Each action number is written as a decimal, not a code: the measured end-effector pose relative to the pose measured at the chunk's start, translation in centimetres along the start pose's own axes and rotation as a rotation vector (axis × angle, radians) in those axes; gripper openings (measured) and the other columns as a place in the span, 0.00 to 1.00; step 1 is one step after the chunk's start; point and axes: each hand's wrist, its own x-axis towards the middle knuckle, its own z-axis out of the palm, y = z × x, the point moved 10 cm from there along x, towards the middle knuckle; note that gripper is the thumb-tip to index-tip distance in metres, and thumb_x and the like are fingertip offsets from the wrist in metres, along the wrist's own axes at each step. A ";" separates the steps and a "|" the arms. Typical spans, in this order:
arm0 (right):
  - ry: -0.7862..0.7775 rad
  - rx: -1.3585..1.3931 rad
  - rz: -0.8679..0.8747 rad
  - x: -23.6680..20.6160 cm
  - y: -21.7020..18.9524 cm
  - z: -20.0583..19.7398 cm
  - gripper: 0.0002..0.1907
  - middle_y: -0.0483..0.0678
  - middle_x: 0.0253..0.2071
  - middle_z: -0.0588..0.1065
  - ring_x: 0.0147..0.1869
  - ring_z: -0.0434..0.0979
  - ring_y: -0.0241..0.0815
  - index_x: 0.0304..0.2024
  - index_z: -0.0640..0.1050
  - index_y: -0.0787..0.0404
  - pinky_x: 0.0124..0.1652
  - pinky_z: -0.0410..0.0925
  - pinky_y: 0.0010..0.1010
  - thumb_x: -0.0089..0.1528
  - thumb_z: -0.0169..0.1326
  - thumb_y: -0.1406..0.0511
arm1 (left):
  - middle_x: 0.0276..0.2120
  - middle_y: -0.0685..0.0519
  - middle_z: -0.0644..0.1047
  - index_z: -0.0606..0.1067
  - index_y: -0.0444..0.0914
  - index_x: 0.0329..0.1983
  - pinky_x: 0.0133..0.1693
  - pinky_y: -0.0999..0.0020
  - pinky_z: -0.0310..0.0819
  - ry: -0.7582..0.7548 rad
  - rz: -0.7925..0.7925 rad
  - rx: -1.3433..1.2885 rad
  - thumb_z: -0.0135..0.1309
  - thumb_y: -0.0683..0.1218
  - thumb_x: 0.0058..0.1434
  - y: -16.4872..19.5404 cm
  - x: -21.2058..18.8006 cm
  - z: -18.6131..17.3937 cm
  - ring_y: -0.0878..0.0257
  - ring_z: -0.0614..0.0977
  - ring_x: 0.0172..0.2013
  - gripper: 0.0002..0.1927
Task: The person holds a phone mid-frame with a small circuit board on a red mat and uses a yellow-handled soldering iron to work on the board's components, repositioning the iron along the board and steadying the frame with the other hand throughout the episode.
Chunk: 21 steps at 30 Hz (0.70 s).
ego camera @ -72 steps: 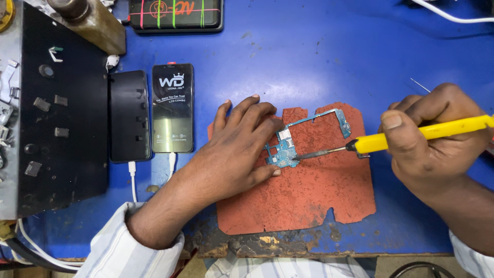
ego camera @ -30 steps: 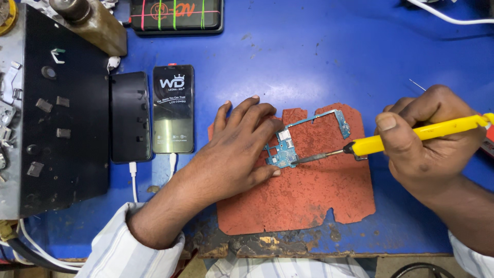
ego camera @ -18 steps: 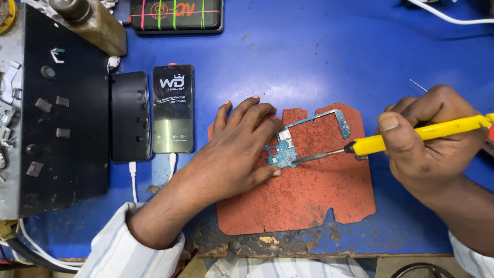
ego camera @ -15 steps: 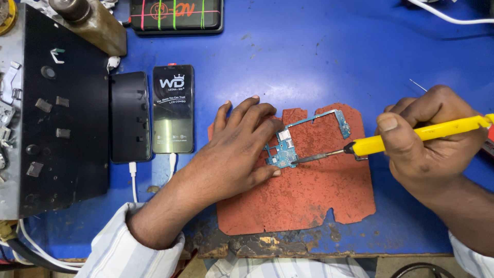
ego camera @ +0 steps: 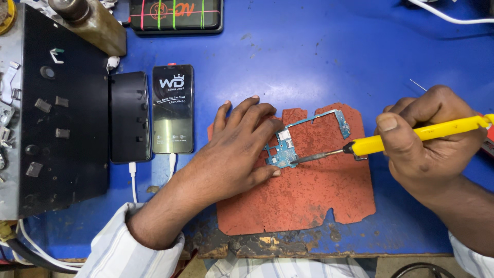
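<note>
On the blue desk [ego camera: 309, 56], two phones lie side by side at left: a black one [ego camera: 129, 117] and one with a glossy screen [ego camera: 173, 109], each with a white cable at its near end. A black metal block [ego camera: 62, 118] sits far left; another screen with coloured lines [ego camera: 176, 15] lies at the far edge

Left hand [ego camera: 234, 149] pinning circuit board [ego camera: 288, 146], right hand [ego camera: 427, 139] gripping soldering iron [ego camera: 391, 143]
</note>
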 end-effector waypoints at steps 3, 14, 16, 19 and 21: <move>-0.001 0.009 -0.016 0.0 -0.1 0.0 0.15 0.43 0.22 0.69 0.21 0.69 0.27 0.33 0.64 0.58 0.25 0.68 0.21 0.70 0.56 0.69 | 0.62 0.43 0.64 0.68 0.39 0.61 0.64 0.28 0.46 -0.002 0.001 0.005 0.70 0.58 0.47 -0.1 0.0 0.0 0.40 0.58 0.69 0.41; -0.008 -0.015 -0.033 0.1 -0.3 0.1 0.15 0.45 0.23 0.70 0.21 0.70 0.28 0.33 0.64 0.59 0.25 0.69 0.21 0.70 0.56 0.69 | 0.62 0.43 0.64 0.68 0.39 0.61 0.64 0.28 0.46 -0.002 0.002 0.004 0.70 0.57 0.47 0.0 0.0 0.1 0.40 0.58 0.69 0.41; -0.013 -0.026 -0.042 0.1 -0.4 0.0 0.15 0.45 0.23 0.70 0.21 0.70 0.28 0.33 0.64 0.59 0.25 0.69 0.21 0.70 0.56 0.69 | 0.62 0.43 0.64 0.68 0.39 0.61 0.64 0.28 0.46 -0.001 0.006 -0.003 0.70 0.57 0.47 0.0 0.0 0.0 0.40 0.58 0.69 0.41; -0.012 -0.011 -0.037 0.1 -0.3 0.0 0.15 0.45 0.23 0.69 0.21 0.70 0.28 0.33 0.64 0.58 0.25 0.69 0.22 0.71 0.56 0.69 | 0.62 0.43 0.65 0.68 0.39 0.61 0.64 0.28 0.47 -0.001 0.002 0.005 0.70 0.57 0.48 0.0 0.0 0.0 0.40 0.59 0.69 0.40; -0.001 -0.008 -0.020 0.1 -0.1 0.0 0.15 0.45 0.22 0.69 0.20 0.70 0.28 0.32 0.64 0.59 0.26 0.68 0.23 0.70 0.56 0.69 | 0.62 0.43 0.65 0.68 0.39 0.61 0.64 0.28 0.46 -0.004 0.002 0.003 0.70 0.57 0.48 0.1 0.0 0.0 0.40 0.59 0.69 0.40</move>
